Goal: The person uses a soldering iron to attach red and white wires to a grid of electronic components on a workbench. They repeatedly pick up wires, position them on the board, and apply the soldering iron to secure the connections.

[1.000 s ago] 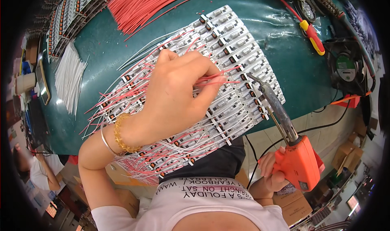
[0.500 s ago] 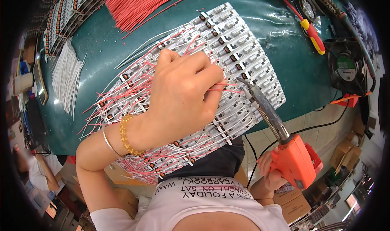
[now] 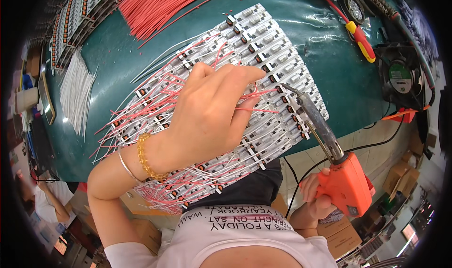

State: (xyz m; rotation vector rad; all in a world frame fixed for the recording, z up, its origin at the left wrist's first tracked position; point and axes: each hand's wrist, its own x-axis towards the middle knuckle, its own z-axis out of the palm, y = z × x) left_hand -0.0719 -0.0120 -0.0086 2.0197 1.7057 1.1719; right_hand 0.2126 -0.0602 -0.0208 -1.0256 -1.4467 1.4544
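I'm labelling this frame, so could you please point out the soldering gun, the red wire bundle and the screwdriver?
soldering gun (image 3: 346, 185): head view, orange body.
red wire bundle (image 3: 157, 4): head view, mid-bundle.
screwdriver (image 3: 362, 41): head view, red-and-yellow handle.

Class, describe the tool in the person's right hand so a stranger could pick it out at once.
Start at the green table and find the slab of white strips with red and white wires. At its right edge a metal tip touches the strips; follow it down to the orange soldering gun in the right hand. Unlike the screwdriver, it has a pistol grip.
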